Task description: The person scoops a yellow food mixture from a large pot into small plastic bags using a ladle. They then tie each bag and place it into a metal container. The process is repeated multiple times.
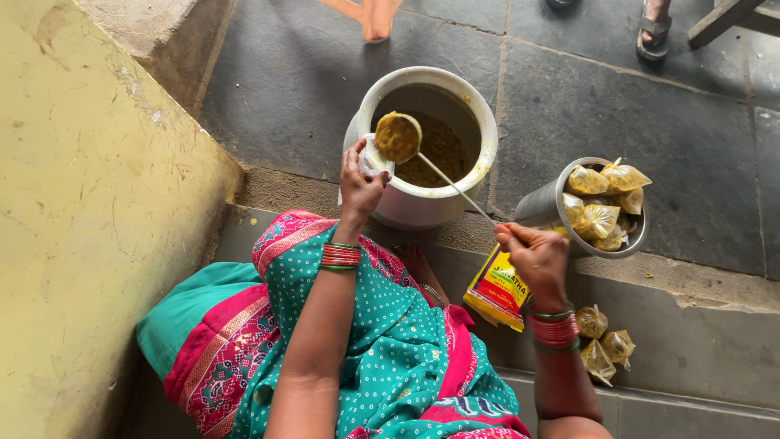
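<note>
Right hand [532, 254] pinches the long steel ladle [398, 136], heaped with yellow curry, over the big white metal pot [431, 203]. Left hand [359, 183] fingers close on a small clear plastic bag [374, 161] at the rim.

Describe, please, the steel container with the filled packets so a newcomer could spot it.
Start at the big white pot on the dark stone floor. Just beside it, by the right hand, stands a steel container. Unlike the pot, it holds tied clear packets of yellow food.
</note>
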`<state>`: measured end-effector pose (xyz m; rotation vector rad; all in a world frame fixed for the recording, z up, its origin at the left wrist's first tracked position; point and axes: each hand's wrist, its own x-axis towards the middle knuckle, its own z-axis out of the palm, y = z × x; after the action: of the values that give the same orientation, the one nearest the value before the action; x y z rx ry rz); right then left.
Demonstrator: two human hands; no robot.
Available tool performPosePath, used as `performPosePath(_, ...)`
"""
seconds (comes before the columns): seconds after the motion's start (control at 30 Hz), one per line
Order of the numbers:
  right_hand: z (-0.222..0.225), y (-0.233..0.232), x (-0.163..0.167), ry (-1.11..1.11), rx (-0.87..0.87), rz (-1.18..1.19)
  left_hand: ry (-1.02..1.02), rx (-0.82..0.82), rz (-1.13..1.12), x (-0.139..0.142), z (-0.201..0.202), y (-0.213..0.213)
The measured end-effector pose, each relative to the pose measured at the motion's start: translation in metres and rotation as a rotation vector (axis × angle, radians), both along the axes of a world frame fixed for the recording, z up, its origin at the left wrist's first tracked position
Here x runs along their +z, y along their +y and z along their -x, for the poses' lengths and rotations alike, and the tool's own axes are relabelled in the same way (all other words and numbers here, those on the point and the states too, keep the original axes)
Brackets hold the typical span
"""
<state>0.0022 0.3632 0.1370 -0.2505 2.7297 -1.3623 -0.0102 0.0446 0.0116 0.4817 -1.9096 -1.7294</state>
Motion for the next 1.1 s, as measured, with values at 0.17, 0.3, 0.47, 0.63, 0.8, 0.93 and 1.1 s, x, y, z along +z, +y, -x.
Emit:
performPosePath(0.17, -0.020, -0.035, -0.001, 0.287, 0.057, -0.217, 0.058, -0.050, -0.253, 0.004, 0.000, 0.001)
performPosePath(0.3, -0.039, -0.052, 0.003, 0.407, 0.016, -0.404, 0.079, -0.068, -0.431, -0.001, 0.002, -0.001)
performPosePath(0.47, -0.051, -0.062, 0.005, 0.590, 0.048, -0.437, 0.120, -0.059, -0.551, -0.008, 0.004, -0.004)
performPosePath(0.63, -0.054, -0.064, 0.000, 0.704, 0.051, -0.463, 0.132, -0.044, -0.633, -0.009, 0.004, -0.008)
performPosePath(0.8, -0.057, -0.060, -0.010, 0.803, 0.046, -0.476, 0.154, -0.047, -0.654, -0.010, 0.003, -0.010)
performPosePath(0.93, -0.051, -0.051, -0.020, 0.613, -0.001, -0.323, 0.197, -0.050, -0.652, -0.011, 0.002, -0.010)
performPosePath(1.1, -0.006, -0.025, -0.026, -0.201, -0.070, 0.258, 0.157, -0.025, -0.669, -0.008, 0.000, -0.012)
